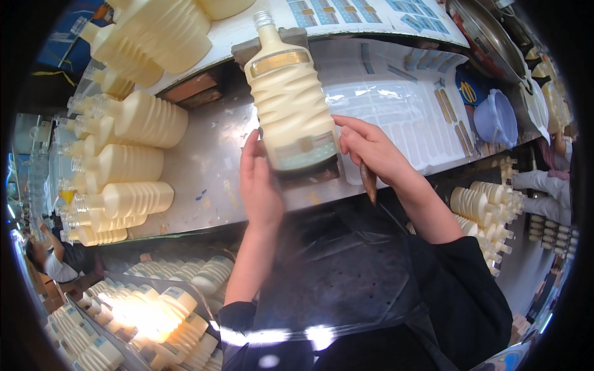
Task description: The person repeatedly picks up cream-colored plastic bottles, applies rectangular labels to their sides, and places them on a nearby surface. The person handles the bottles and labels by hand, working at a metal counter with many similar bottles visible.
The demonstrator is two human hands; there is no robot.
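Observation:
A cream-coloured glass bottle (291,102) with wavy ridges lies in front of me, its threaded neck pointing away. It rests on a dark block-like stand (297,37), which shows beyond its shoulders and under its base. A gold label sits near the shoulder and a pale blue-green one near the base. My left hand (260,191) holds the bottle's lower left side, its fingers fairly straight along the edge. My right hand (374,151) touches the lower right side with its forefinger. Its other fingers are curled round a brown pointed tool (368,183), whose tip points toward me.
Several similar bottles (133,161) lie stacked at the left. Label sheets (331,11) lie on the far ledge; a wet white tray (383,93) holds label strips. A lilac bucket (496,119) stands right. Labelled bottles (176,303) fill crates lower left. Other people are at both sides.

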